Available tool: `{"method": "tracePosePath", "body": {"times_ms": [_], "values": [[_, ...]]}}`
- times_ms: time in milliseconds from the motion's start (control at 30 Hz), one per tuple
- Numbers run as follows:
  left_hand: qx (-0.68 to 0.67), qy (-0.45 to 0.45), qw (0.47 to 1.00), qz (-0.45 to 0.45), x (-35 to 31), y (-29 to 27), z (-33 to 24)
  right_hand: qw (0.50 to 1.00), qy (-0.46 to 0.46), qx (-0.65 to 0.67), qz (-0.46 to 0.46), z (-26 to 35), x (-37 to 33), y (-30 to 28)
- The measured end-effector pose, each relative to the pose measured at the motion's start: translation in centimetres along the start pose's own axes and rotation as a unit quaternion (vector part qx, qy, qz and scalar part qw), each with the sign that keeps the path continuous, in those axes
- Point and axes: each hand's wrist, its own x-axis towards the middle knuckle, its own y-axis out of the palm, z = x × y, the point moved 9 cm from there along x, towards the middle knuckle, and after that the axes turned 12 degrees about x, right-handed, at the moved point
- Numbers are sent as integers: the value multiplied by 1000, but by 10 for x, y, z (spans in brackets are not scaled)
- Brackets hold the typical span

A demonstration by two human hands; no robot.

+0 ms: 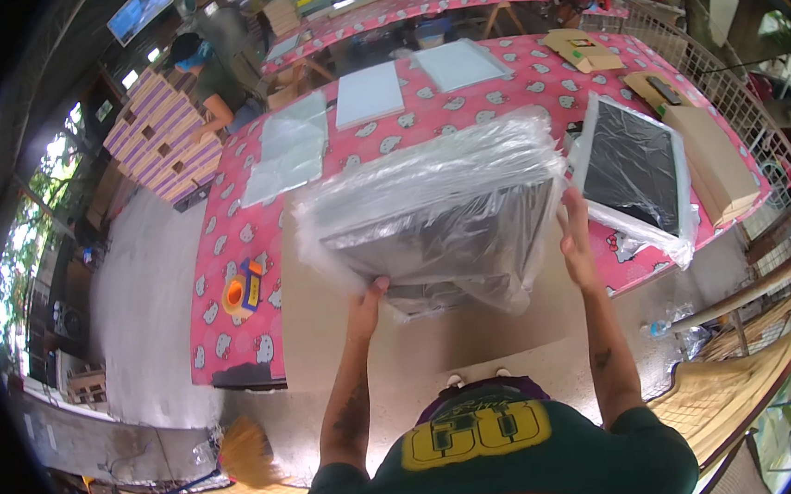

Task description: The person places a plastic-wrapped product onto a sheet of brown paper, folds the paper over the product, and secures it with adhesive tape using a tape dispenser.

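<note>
Between my two hands is a plastic-wrapped dark panel, tilted above a brown cardboard sheet. Clear film bunches thickly along its far side and hangs loose at its near corners. My left hand grips the near left edge, thumb on the film. At the right edge my right hand is pressed against the wrapping, its fingers partly pointing up. A second wrapped dark panel, with a pale border, lies just right of my right hand.
A pink patterned cloth covers the table. On it are an orange tape dispenser, plastic sleeves, a white panel and a long brown box. Back left, a person stands by stacked cartons. A broom lies behind.
</note>
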Motion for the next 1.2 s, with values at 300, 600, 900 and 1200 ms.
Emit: {"method": "tracePosePath", "body": {"times_ms": [300,600,900,1200], "values": [[146,261,891,-341,-65,-32,-84,995,35,22,94,7,47,72],[383,397,771,-317,-61,-31,-233,997,-14,18,77,6,45,63],[333,434,794,-265,-69,-35,-244,995,-24,16,100,7,45,70],[217,350,877,-247,-57,-49,-223,991,3,6,136,-2,45,70]]}}
